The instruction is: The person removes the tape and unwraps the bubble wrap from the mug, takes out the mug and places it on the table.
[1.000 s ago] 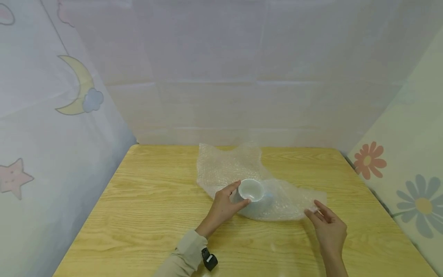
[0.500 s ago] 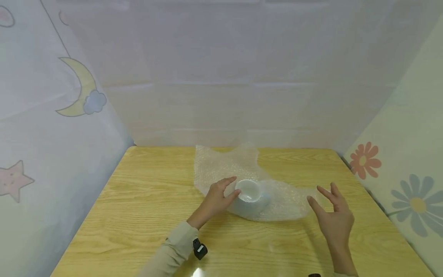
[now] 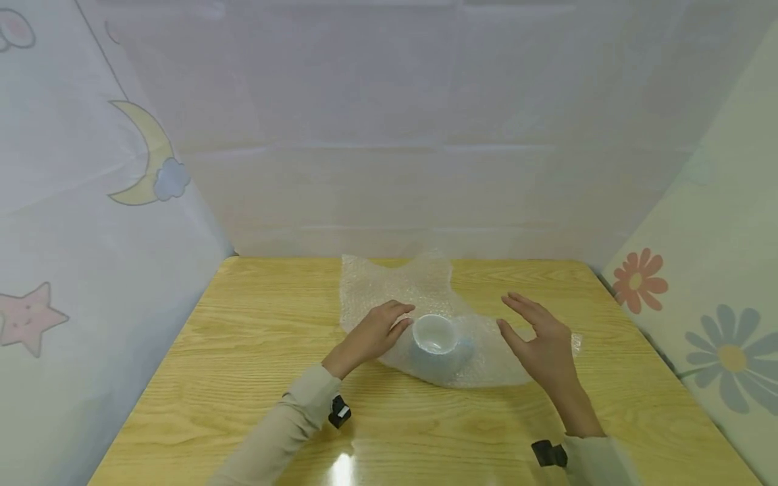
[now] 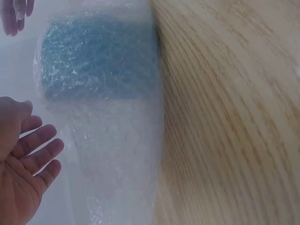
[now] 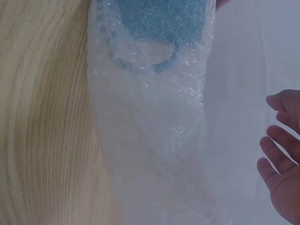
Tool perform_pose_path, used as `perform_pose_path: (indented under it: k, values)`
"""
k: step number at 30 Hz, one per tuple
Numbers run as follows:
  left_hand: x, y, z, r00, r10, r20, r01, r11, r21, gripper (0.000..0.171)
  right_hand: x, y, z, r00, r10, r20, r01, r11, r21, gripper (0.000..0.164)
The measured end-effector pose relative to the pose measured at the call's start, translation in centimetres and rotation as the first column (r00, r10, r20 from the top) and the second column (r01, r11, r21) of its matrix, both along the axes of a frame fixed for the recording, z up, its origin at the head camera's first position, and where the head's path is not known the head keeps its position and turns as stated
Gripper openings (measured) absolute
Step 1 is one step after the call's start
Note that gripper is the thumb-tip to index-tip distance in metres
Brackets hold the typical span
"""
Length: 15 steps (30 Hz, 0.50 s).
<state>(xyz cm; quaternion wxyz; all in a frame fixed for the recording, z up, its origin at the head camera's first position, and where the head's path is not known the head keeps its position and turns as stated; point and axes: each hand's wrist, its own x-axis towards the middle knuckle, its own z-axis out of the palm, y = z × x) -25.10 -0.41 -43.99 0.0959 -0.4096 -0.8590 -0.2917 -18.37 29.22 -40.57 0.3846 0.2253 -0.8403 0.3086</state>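
A blue mug (image 3: 435, 335) stands upright with bubble wrap (image 3: 398, 287) around its side, its white inside showing from above. Through the wrap, the right wrist view shows the mug's handle (image 5: 168, 63) pointing to the right-hand side. My left hand (image 3: 372, 332) hovers just left of the rim, thumb and fingers apart and holding nothing. Over the right part of the wrap my right hand (image 3: 543, 344) is raised, its fingers relaxed and nothing in them. The left wrist view shows the mug's wrapped side (image 4: 98, 58) between both hands.
The wrap lies on a wooden table (image 3: 255, 337), one loose part spreading toward the back and another to the right. A pale cloth wall (image 3: 377, 189) rises behind the table, with printed walls at both sides. Each wrist carries a small black device (image 3: 339, 412).
The left hand has let go of the mug and drawn back left. My right hand has released the wrap's right end, lifted, and moved left toward the mug.
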Motion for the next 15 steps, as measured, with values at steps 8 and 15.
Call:
perform_pose_path:
  k: [8, 15]
  values:
    - [0.3, 0.0, 0.5, 0.988, -0.016, 0.154, 0.04, 0.988, -0.152, 0.037, -1.8, -1.4, -0.7, 0.99, 0.093, 0.105, -0.109, 0.982, 0.156, 0.039]
    - [0.6, 0.3, 0.1, 0.985, -0.023, 0.173, 0.051, 0.986, -0.157, 0.038, -3.0, -2.4, -1.5, 0.958, 0.131, 0.255, -0.185, 0.962, 0.202, 0.032]
